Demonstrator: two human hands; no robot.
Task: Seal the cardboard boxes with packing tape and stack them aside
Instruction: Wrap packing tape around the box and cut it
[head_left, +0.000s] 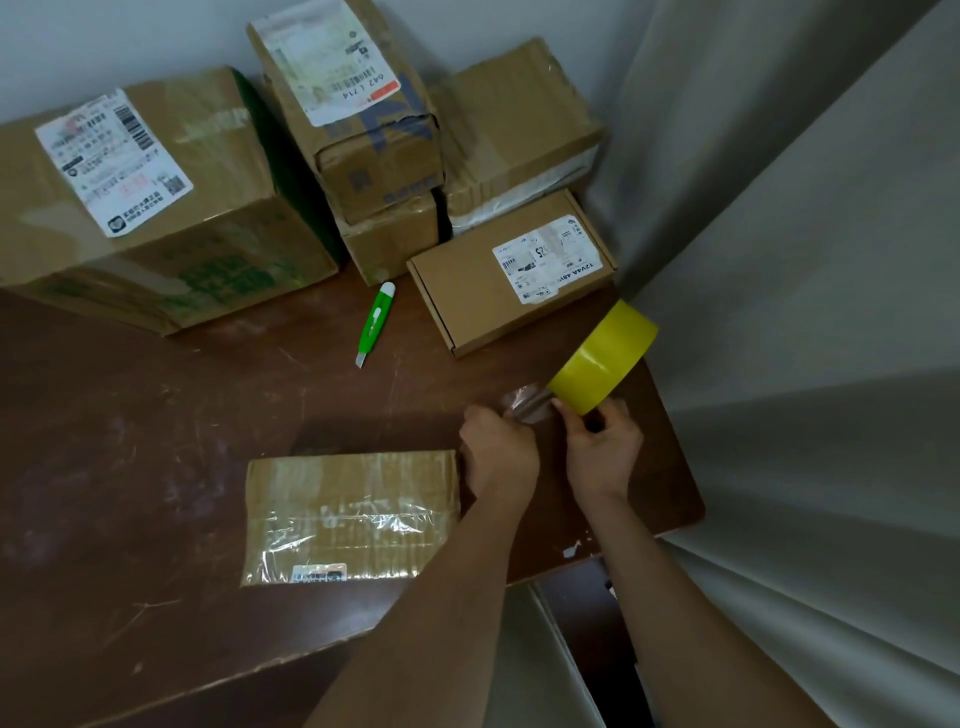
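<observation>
A: While the right hand (602, 447) holds the yellow tape roll (602, 358) up over the brown surface (156, 415), what is the left hand (498, 452) doing?

B: Its fingers pinch the loose clear end of tape (524, 402). The right fingers curl round the roll, with the thumb on its rim. Both hands are closed on the tape.

A: Where is the box?

B: The flat box (350, 517) lies on the surface, just left of the left hand and a bit nearer the person. Its long side runs left to right. It already has shiny tape on top.

A: So which way should the tape go?

B: I think left, along the box. The left hand is nearer, so it can stick the end down first.

A: And the knife?

B: The green cutter (375, 323) lies farther back, near the stacked boxes (384, 156).
</observation>
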